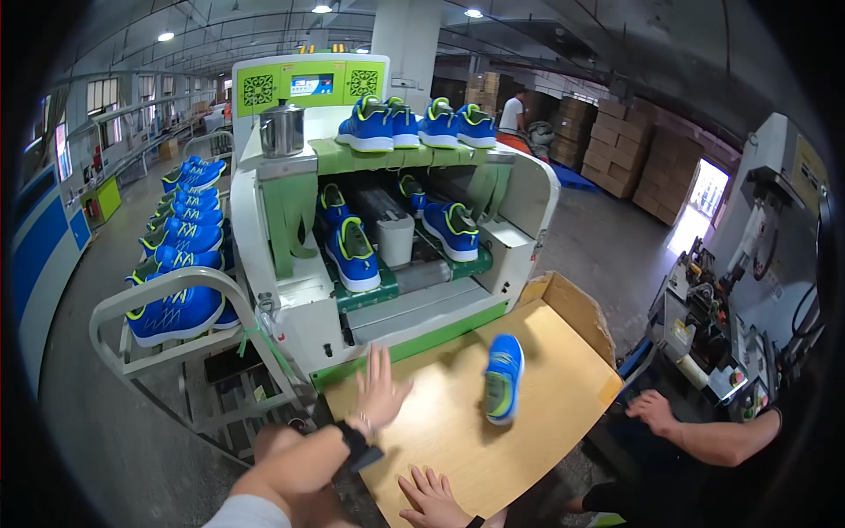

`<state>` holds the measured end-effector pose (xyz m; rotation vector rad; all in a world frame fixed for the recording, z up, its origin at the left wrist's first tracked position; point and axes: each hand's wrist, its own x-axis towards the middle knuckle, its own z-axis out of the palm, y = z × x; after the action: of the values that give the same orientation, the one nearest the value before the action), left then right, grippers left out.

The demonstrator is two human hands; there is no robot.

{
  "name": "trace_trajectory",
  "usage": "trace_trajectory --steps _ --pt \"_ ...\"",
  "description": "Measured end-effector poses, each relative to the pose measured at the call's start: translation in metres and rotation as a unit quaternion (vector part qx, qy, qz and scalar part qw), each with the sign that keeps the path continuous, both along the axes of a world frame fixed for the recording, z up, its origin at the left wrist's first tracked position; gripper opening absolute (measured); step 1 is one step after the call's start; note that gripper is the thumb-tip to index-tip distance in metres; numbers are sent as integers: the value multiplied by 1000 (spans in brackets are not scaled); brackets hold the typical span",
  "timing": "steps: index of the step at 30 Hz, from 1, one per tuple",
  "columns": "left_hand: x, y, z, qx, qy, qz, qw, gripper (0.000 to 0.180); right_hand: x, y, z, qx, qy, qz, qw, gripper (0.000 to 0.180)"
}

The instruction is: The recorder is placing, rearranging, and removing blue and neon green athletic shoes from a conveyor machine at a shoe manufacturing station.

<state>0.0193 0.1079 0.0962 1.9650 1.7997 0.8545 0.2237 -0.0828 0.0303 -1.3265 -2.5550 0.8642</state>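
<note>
My left hand (378, 392) is open, fingers spread, over the left part of a wooden tabletop (440, 440), near the green front edge of a machine. A dark watch is on that wrist. My right hand (433, 502) lies open, palm down, on the near part of the tabletop, with a dark band at its wrist. Both hands are empty. One blue sneaker (503, 378) with lime trim and a grey lining stands on the board, apart from both hands, its toe pointing toward the machine.
The white-and-green machine (405, 326) holds several sneakers (354, 251) on its belts, with more and a metal pot (282, 130) on top. A rack (176, 286) of sneakers stands left. At right, a co-worker's hand (653, 412) is near another machine (704, 326). Boxes (620, 141) stand behind.
</note>
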Motion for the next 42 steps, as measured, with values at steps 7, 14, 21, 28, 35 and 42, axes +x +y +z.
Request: trace_trajectory --steps 7,14,21,28,35,42 --pt "-17 -106 -89 -84 166 -10 982 80 2 0 -10 45 -23 14 999 81" --pt "-17 -112 -92 -78 177 -21 981 76 2 -6 -14 24 -31 0 999 84" --pt "-14 -110 -91 -64 166 -17 984 75 4 -3 -3 23 -31 0 999 84" --pt "-15 -110 -91 -53 181 -3 982 75 -31 106 56 180 56 -39 981 66" --pt "-15 -104 -96 -47 180 -19 982 77 -16 167 13 272 -32 -212 938 65" --pt "-12 -109 -89 -92 194 -18 977 78 14 135 17 117 189 -421 880 87"
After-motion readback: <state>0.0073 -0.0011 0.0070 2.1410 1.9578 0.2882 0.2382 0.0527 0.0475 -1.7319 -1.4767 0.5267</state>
